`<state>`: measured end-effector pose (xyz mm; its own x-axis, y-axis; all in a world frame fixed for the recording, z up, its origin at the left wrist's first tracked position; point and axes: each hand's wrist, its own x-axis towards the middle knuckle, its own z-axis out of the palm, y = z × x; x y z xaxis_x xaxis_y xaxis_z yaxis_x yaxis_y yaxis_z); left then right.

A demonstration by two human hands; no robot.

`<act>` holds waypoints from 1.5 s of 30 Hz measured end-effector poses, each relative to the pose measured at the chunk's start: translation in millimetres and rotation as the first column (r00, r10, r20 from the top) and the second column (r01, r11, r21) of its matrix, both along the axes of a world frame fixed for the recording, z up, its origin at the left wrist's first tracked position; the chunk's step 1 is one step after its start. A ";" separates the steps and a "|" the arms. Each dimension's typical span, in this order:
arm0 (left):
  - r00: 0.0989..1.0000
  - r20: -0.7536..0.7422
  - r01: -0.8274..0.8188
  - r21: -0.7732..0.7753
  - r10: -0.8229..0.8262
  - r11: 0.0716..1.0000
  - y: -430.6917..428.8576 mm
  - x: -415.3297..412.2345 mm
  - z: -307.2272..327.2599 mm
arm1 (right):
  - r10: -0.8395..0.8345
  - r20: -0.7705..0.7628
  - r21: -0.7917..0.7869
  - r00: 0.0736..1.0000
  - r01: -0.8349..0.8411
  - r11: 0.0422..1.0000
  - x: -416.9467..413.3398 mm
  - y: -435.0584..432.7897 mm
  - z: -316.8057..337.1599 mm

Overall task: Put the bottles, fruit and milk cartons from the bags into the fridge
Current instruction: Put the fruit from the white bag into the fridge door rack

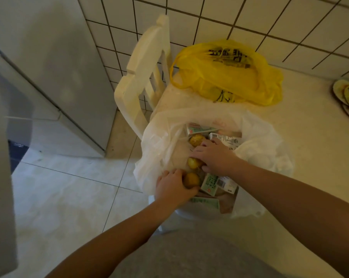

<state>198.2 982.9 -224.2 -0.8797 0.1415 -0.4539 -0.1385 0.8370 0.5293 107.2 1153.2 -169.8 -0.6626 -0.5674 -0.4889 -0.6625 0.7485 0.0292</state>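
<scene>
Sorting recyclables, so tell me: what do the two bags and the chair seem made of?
White bag: thin translucent plastic film, crinkled, contents showing through. Yellow bag: similar thin plastic, semi-transparent, black print. Chair: likely moulded cream plastic, smooth with rounded edges; painted wood possible.

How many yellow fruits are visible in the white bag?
3. The far fruit lies by a milk carton; the middle fruit is gripped by the right hand; the near fruit is gripped by the left hand. Others may be hidden.
</scene>
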 end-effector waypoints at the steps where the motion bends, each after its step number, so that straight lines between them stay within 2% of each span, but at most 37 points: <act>1: 1.000 -0.009 -0.010 0.022 0.010 1.000 -2.3 1.3 2.5 | -0.035 0.005 -0.022 0.999 0.035 0.999 3.4 2.2 1.9; 5: 0.996 -0.059 -0.063 0.149 0.072 0.987 -13.2 10.4 13.3 | -0.215 0.031 -0.199 0.976 0.217 0.956 20.0 6.7 12.4; 9: 0.981 -0.091 -0.133 0.335 0.173 0.933 -28.5 21.1 22.8 | -0.393 0.025 -0.404 0.919 0.369 0.837 46.1 7.2 29.0; 13: 0.977 -0.112 -0.114 0.454 0.183 0.884 -44.8 36.3 36.6 | -0.587 0.056 -0.558 0.807 0.513 0.652 80.2 5.8 41.1; 17: 0.978 -0.146 -0.055 0.497 0.146 0.866 -58.7 60.7 47.5 | -0.720 0.136 -0.690 0.680 0.587 0.424 133.4 -5.0 51.4; 23: 0.980 -0.195 0.073 0.519 0.036 0.852 -94.9 108.9 56.2 | -0.828 0.216 -0.820 0.518 0.557 0.134 242.6 -48.7 69.5; 27: 0.988 -0.148 0.115 0.515 -0.045 0.849 -128.4 151.6 64.4 | -0.866 0.297 -0.827 0.402 0.561 -0.023 312.5 -89.3 57.9; 32: 0.976 -0.187 0.187 0.469 -0.109 0.863 -184.7 211.9 71.1 | -0.854 0.383 -0.792 0.352 0.600 -0.108 385.7 -153.0 37.1; 36: 0.979 -0.190 0.153 0.456 -0.072 0.877 -231.7 244.7 73.8 | -0.828 0.410 -0.800 0.382 0.587 -0.125 418.2 -203.8 41.4; 40: 0.982 -0.188 0.072 0.447 0.016 0.892 -280.9 259.3 78.9 | -0.784 0.413 -0.796 0.463 0.602 -0.064 425.1 -257.7 49.0; 45: 0.961 -0.201 -0.088 0.436 0.192 0.896 -349.7 262.1 85.4 | -0.684 0.395 -0.807 0.613 0.587 0.060 401.6 -328.2 53.7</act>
